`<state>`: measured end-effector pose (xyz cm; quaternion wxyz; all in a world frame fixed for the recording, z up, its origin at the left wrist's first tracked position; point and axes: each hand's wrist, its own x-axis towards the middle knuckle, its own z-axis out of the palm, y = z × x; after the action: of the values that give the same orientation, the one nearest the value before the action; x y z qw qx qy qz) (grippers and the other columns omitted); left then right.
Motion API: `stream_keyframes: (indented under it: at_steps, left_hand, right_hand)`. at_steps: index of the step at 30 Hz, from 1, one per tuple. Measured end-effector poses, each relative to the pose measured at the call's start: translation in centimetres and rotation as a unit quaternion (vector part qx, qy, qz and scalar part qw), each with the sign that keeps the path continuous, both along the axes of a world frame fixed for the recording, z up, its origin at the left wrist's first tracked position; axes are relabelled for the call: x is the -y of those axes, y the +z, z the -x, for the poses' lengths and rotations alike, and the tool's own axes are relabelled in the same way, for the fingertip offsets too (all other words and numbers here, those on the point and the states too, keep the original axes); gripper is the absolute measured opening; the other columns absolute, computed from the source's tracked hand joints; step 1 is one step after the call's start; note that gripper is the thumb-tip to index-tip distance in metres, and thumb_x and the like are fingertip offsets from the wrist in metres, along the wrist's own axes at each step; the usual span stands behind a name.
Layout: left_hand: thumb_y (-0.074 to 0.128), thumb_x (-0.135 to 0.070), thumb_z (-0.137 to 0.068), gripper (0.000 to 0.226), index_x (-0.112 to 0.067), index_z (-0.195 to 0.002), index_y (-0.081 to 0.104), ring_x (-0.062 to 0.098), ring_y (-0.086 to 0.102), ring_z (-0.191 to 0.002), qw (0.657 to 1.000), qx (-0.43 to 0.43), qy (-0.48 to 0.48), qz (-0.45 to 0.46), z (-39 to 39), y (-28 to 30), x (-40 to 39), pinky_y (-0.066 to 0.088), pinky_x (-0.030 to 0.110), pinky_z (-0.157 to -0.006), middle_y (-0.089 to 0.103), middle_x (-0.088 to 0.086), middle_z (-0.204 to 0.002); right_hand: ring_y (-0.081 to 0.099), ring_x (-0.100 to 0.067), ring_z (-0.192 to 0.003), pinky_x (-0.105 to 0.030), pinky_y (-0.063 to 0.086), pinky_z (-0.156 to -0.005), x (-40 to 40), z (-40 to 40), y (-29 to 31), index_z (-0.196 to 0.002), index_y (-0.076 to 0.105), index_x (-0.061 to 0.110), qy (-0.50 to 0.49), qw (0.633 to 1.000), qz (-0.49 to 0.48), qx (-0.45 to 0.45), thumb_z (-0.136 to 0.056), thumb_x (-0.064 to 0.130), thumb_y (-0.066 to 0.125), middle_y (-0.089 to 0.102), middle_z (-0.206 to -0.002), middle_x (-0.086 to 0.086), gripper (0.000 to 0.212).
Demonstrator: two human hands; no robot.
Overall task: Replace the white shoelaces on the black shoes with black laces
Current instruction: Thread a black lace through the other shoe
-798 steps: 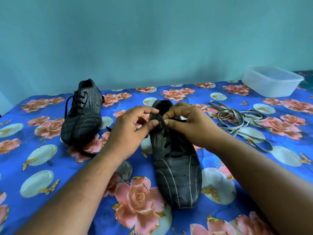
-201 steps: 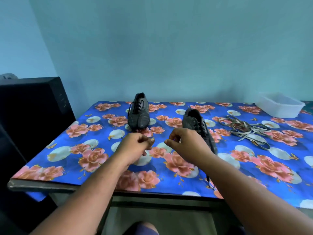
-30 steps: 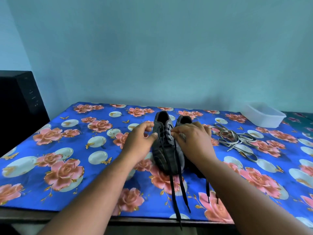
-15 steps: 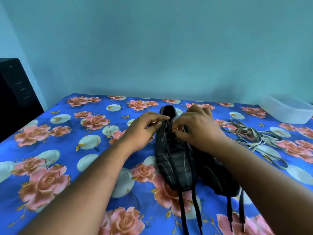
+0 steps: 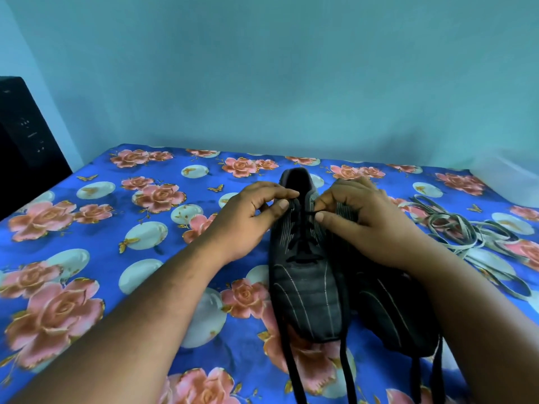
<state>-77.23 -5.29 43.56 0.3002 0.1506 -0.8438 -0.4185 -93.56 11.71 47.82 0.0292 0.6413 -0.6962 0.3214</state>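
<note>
Two black shoes lie side by side, toes toward me, on the flowered blue cloth. The left shoe (image 5: 307,290) carries a black lace (image 5: 303,243) through its eyelets, and two loose ends trail off the near table edge. My left hand (image 5: 248,220) pinches the shoe's upper left edge by the top eyelet. My right hand (image 5: 358,220) pinches the lace at the top right eyelet. The right shoe (image 5: 390,313) is partly hidden under my right forearm; its black lace ends hang down too. The removed white laces (image 5: 466,231) lie in a heap to the right.
A clear plastic box (image 5: 507,182) stands at the far right by the wall. A black cabinet (image 5: 26,141) stands beyond the table's left edge. The flowered blue cloth (image 5: 116,228) covers the whole table.
The view has come closer over the shoes. Both hands stay at the top eyelets of the left shoe, with their fingers slightly shifted on the lace.
</note>
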Motion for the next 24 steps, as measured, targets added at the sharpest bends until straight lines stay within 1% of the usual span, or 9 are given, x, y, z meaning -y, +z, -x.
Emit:
stream_keyframes:
  at_steps: [4,7,10,12,14,16,18,21,24]
  left_hand:
    - [0.058,-0.028,-0.103,0.024,-0.04,-0.121,0.069,0.008,0.058,-0.098,1.0,-0.003,-0.003,0.011,-0.1,0.0,-0.1,0.049,0.024,-0.081,0.061,-0.019,-0.115]
    - [0.06,-0.028,-0.102,0.024,-0.04,-0.121,0.068,0.005,0.057,-0.098,1.0,-0.005,0.0,0.028,-0.2,0.2,-0.2,0.046,0.016,-0.088,0.06,-0.021,-0.116]
    - [0.064,-0.033,-0.098,0.025,-0.036,-0.123,0.068,-0.009,0.054,-0.1,1.0,0.002,0.007,0.031,-0.3,0.3,-0.5,0.038,0.006,-0.089,0.057,-0.025,-0.118]
    - [0.066,-0.037,-0.095,0.029,-0.037,-0.124,0.067,-0.005,0.055,-0.096,1.0,0.007,0.005,0.026,-0.4,0.3,-0.6,0.041,0.007,-0.082,0.055,-0.026,-0.12]
    - [0.07,-0.038,-0.093,0.032,-0.039,-0.125,0.066,0.005,0.059,-0.091,0.999,0.012,0.006,0.033,-0.5,0.3,-0.7,0.044,0.011,-0.073,0.055,-0.025,-0.121]
    - [0.072,-0.037,-0.093,0.033,-0.039,-0.126,0.066,0.009,0.06,-0.09,0.999,0.013,0.003,0.042,-0.6,0.2,-0.7,0.044,0.013,-0.07,0.057,-0.024,-0.122]
    - [0.072,-0.039,-0.092,0.034,-0.039,-0.126,0.066,0.01,0.06,-0.09,0.998,0.015,0.001,0.059,-0.5,0.1,-1.0,0.042,0.012,-0.07,0.057,-0.025,-0.121]
    - [0.07,-0.044,-0.093,0.033,-0.039,-0.125,0.066,0.007,0.06,-0.089,0.995,0.025,0.014,0.095,-0.5,0.2,-1.2,0.044,0.015,-0.072,0.057,-0.025,-0.122]
    - [0.07,-0.044,-0.093,0.033,-0.039,-0.125,0.067,0.007,0.06,-0.089,0.995,0.022,0.014,0.091,-0.6,0.3,-1.2,0.049,0.021,-0.078,0.057,-0.025,-0.122]
  right_hand:
    - [0.046,-0.015,-0.104,-0.042,0.036,-0.093,-0.2,0.1,-0.1,-0.084,0.056,0.034,0.003,1.0,-0.013,-0.001,-0.09,0.037,0.051,0.057,-0.091,0.018,0.009]
    - [0.044,-0.015,-0.1,-0.039,0.033,-0.088,0.2,-0.2,-0.2,-0.074,0.051,0.035,-0.03,0.999,0.0,0.015,-0.09,0.053,0.048,0.055,-0.086,0.014,0.025]
    - [0.043,-0.012,-0.102,-0.036,0.028,-0.085,0.5,-0.7,-0.5,-0.078,0.063,0.037,-0.089,0.994,0.007,-0.06,-0.083,0.072,0.051,0.058,-0.092,0.018,0.037]
    - [0.045,-0.013,-0.103,-0.037,0.031,-0.087,0.4,-0.9,-0.2,-0.085,0.068,0.039,-0.065,0.995,0.018,-0.075,-0.087,0.063,0.057,0.057,-0.095,0.021,0.026]
    - [0.052,-0.014,-0.103,-0.035,0.038,-0.091,-0.1,-0.9,0.3,-0.088,0.066,0.035,0.018,1.0,0.017,0.017,-0.093,0.044,0.062,0.059,-0.095,0.019,0.011]
    - [0.058,-0.011,-0.09,-0.028,0.043,-0.083,-0.8,-1.1,1.0,-0.089,0.065,0.021,0.093,0.976,-0.014,0.197,-0.096,0.029,0.057,0.062,-0.089,0.008,0.013]
    - [0.053,-0.007,-0.074,-0.022,0.042,-0.071,-1.1,-1.5,1.4,-0.083,0.064,0.021,0.081,0.96,-0.027,0.267,-0.098,0.034,0.058,0.059,-0.078,0.007,0.021]
    - [0.045,-0.005,-0.056,-0.019,0.035,-0.055,-0.6,-1.9,1.1,-0.073,0.066,0.026,-0.033,0.992,-0.03,0.116,-0.087,0.053,0.071,0.056,-0.061,0.01,0.031]
    - [0.054,-0.011,-0.066,-0.018,0.033,-0.058,-0.5,-2.2,1.3,-0.074,0.07,0.025,-0.085,0.996,-0.021,-0.03,-0.087,0.046,0.075,0.061,-0.064,0.006,0.025]
